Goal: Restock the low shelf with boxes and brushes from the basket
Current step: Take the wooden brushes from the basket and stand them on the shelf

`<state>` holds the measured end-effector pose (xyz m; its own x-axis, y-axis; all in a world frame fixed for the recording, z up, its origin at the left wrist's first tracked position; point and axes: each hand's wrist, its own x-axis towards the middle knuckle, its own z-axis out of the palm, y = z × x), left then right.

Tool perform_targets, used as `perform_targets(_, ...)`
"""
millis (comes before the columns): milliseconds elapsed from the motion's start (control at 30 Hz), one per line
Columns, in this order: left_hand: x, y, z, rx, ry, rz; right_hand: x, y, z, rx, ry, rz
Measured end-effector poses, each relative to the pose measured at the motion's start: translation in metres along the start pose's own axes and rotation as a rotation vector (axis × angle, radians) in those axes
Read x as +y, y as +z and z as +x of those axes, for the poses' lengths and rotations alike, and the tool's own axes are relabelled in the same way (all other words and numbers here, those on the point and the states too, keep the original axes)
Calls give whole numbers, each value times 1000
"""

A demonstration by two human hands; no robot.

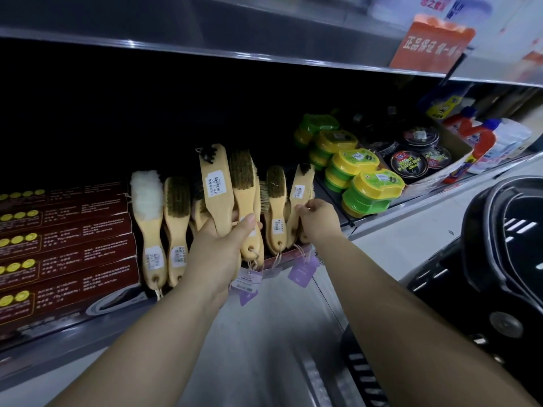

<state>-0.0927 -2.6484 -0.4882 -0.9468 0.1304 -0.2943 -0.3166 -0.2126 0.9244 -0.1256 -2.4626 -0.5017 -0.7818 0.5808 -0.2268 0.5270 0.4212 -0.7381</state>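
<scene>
Pale shop floor (pixel 264 333) is stretching out underfoot, with a black basket (pixel 499 259) sitting at the right, just beside the right forearm. Ahead, the left hand (pixel 217 251) is gripping two wooden brushes (pixel 217 186) by their handles, its fingers (pixel 246 226) wrapping them tightly. Their heads are pointing up above the front lip of the low shelf (pixel 58 345), and paper tags are dangling below the fist. The right hand (pixel 317 218) is curling round the end brush (pixel 301 189), which is closing off the standing row at its right. At the left end of that row, a fleece brush (pixel 147 201) is leaning against the stacked red boxes (pixel 67 245). Green and yellow tubs (pixel 367 186) are lining up to the right of the row, with black tins (pixel 410 164) behind them. Dark open depth is lying behind the brushes, under the edge of the upper shelf (pixel 235 39).
</scene>
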Motion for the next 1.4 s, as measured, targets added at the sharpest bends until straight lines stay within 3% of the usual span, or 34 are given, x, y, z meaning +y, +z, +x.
perform_targets(233,2,9,-2,1,-96,-68,0,-3,-2,99,-18,-97)
perform_targets(367,5,13,-1,-3,-132,-116,-17,-12,-21,183,-217,67)
perform_targets(533,8,17,0,-51,-98,-109,-36,-11,-56,-383,-181,364)
perform_targets(600,9,19,0,-79,-85,-93,-36,-10,-59,-437,-155,422)
perform_targets(700,8,23,0,-94,-59,-24,-34,-20,-51,-349,-74,601)
perform_targets(767,6,23,0,-76,-42,17,-28,-29,-39,-155,14,632)
perform_targets(833,4,22,0,-43,-41,45,-14,-36,-25,86,77,442)
perform_targets(900,3,22,1,-8,-48,60,1,-36,-15,180,113,289)
perform_targets(1067,-1,24,-1,71,-112,94,12,-25,-2,131,97,204)
perform_targets(1400,2,26,-10,-76,-131,109,10,-19,5,116,1,2)
